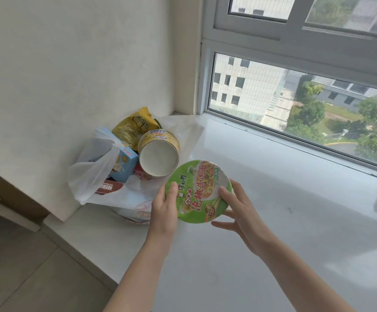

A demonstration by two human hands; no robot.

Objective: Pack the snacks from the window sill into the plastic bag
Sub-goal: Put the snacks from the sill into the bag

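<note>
Green round instant-noodle bowl w/ printed foil lid (197, 192) is the snack in hand, held in the air over the white window sill (273, 199), just right of & a bit nearer the person than the thin white plastic bag (97, 174) in the corner. Left hand (164, 207) grips its left rim, thumb curled over the lid; right hand (237, 208) steadies the right rim w/ thumb on the lid edge, other fingers spread loose below, so bowl sits between both hands, lid tilted toward the camera. Bag already holds a yellow crinkly snack pouch (131, 129), a yellow paper cup lying w/ its white base showing (158, 154), a blue cardboard box (124, 162) & a brown box (111, 188). Prob. next: lower the bowl into the bag mouth. To do it well: keep left-hand grip firm, free the right hand to pull the bag's front edge open, slide the bowl in flat on top of the boxes rather than dropping it, since the cup looks likely to roll & the bag sits close to the sill's edge.
</note>
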